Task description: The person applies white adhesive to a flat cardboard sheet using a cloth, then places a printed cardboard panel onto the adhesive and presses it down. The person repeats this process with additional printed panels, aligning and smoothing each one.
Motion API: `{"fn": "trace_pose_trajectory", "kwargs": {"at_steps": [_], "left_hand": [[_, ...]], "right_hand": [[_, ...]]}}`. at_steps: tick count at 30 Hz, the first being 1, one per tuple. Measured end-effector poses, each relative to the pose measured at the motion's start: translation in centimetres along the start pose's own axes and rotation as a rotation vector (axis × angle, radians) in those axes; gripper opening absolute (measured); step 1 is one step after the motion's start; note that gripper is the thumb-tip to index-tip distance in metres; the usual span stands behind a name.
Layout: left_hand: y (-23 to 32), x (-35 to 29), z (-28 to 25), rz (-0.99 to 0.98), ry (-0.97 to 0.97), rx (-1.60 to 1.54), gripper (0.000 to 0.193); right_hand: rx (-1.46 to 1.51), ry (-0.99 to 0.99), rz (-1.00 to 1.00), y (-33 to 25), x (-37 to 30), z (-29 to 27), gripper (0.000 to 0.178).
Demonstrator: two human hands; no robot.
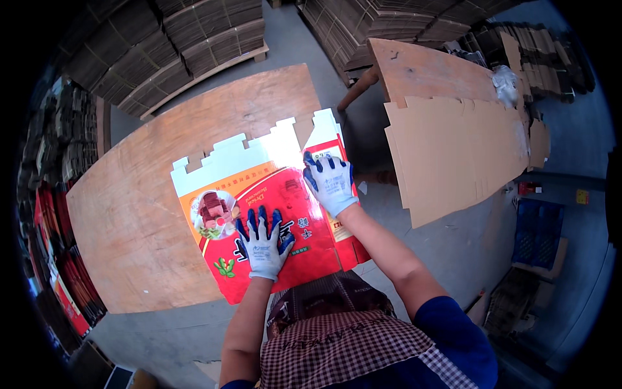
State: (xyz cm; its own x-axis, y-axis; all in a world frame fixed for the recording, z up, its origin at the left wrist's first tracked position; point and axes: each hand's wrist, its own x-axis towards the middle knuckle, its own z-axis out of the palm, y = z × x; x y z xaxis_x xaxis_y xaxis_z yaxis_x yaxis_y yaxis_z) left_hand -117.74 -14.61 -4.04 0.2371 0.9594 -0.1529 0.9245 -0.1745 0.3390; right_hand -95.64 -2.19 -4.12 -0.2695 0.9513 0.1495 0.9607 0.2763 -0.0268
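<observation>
A flat printed cardboard box blank (298, 194), red with orange and white parts, lies on the wooden table (136, 194) before me. Its far edge has white notched flaps. My left hand (263, 249), in a white glove with blue fingertips, rests palm down on the red panel with its fingers spread. Farther to the right, my right hand (330, 185) in a matching glove lies on the narrow side panel by the right edge. Its fingers are apart. Neither hand has anything gripped; part of the print is hidden beneath them.
Plain brown cardboard sheets (460, 149) lie on a second wooden table (434, 71) at the right. Bundled cardboard stacks (214, 39) stand on a pallet at the back left. More red printed cardboard (68, 298) is piled at the left. A blue crate (538, 233) stands at the right.
</observation>
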Motion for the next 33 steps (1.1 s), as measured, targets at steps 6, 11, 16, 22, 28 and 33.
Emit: {"fn": "trace_pose_trajectory", "kwargs": {"at_steps": [6,11,16,22,28,33], "left_hand": [[0.0,0.2,0.0,-0.001,-0.019,0.023,0.078],[0.3,0.3,-0.4,-0.016,-0.032,0.059,0.077],[0.4,0.2,-0.5,-0.024,-0.027,0.070,0.077],[0.8,0.2,-0.8,-0.012,-0.005,0.060,0.077],[0.4,-0.3,-0.3,-0.040,0.009,0.028,0.078],[-0.3,-0.5,-0.4,0.013,0.096,-0.064,0.074]], "right_hand": [[0.028,-0.072,0.005,0.2,1.8,1.6,0.042],[-0.033,-0.030,-0.025,-0.4,-0.9,1.4,0.047],[-0.008,-0.174,-0.055,-1.3,-7.2,-1.0,0.046],[0.079,-0.273,0.066,-1.9,-15.5,-4.1,0.040],[0.184,-0.288,0.307,5.9,-16.7,-6.4,0.033],[-0.279,-0.562,0.714,13.5,-13.5,-4.0,0.101]]}}
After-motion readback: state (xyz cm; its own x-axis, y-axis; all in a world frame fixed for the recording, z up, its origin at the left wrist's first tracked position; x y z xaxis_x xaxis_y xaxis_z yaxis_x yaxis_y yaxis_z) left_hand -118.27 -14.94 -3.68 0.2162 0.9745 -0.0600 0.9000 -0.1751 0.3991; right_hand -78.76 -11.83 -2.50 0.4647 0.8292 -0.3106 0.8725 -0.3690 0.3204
